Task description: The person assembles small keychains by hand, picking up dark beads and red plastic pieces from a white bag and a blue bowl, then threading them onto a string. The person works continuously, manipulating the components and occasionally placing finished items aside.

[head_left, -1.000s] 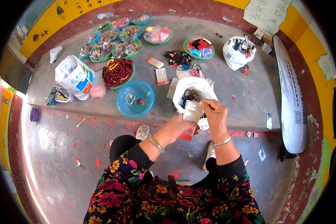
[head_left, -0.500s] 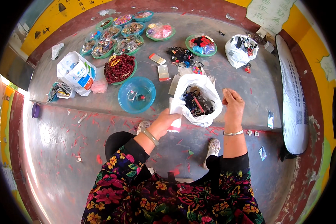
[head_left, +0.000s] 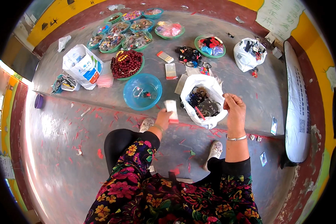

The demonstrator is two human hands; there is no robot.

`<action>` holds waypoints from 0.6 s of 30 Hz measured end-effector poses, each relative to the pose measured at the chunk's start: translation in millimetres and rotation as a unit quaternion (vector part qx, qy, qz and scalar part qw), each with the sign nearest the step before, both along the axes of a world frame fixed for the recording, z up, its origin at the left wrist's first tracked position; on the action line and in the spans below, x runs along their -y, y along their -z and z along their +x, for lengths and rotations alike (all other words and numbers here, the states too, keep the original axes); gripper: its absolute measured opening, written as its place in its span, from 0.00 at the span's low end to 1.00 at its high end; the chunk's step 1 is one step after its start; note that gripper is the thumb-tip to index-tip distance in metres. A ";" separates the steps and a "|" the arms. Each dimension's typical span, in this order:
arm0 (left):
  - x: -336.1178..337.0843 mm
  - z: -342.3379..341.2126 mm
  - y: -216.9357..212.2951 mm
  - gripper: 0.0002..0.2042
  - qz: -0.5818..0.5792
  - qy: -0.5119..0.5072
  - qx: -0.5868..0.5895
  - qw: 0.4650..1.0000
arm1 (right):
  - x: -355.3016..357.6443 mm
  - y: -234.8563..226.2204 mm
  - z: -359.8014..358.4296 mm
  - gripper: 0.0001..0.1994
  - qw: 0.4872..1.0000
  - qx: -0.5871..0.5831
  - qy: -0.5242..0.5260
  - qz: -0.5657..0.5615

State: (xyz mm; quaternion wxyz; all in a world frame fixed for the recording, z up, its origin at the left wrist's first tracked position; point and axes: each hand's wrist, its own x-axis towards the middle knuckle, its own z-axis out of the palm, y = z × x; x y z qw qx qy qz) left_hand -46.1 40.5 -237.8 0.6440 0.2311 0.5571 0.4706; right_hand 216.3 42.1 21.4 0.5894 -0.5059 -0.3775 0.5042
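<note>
My left hand (head_left: 163, 119) is closed on a flat white packet (head_left: 171, 106) with a red lower edge, held upright just left of an open white plastic bag (head_left: 215, 118). Inside the bag lie black looped bands or cords (head_left: 198, 96), a dark flat piece and a pinkish-red strip. Beside the bag's right rim, my right hand (head_left: 234, 108) has thumb and fingers pinched together; whatever is between them is too small to make out. A blue plastic bowl (head_left: 133, 105) stands left of the packet with a few small trinkets at its bottom.
Dark red bead strings (head_left: 127, 66) fill a bowl at left, near a large white bag (head_left: 82, 67). Several bowls of trinkets stand farther back. Another white bag (head_left: 246, 61) and a long silvery package (head_left: 296, 104) are at right. A step edge (head_left: 100, 107) crosses the floor, strewn with red scraps.
My left hand has drawn the packet slightly left, off the bag's rim, and the packet now stands more upright. My right hand keeps its pinch beside the bag. The whole view has shifted a little.
</note>
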 end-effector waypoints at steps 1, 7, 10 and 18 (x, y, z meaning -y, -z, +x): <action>-4.1 2.9 -15.0 0.14 0.010 -0.002 0.016 1.000 | -0.5 3.3 0.2 0.06 1.000 0.003 -0.006 0.000; 2.0 9.9 -26.0 0.17 0.107 -0.083 -0.206 0.969 | 1.5 2.7 -14.8 0.05 0.999 -0.020 -0.034 -0.027; 4.7 48.1 -120.7 0.18 0.154 0.044 -0.148 0.976 | 0.6 8.9 -6.9 0.05 0.997 -0.055 -0.034 -0.051; 18.9 62.1 -245.9 0.13 0.438 0.128 -0.109 0.883 | 4.3 16.8 -20.6 0.05 0.962 -0.177 -0.138 -0.153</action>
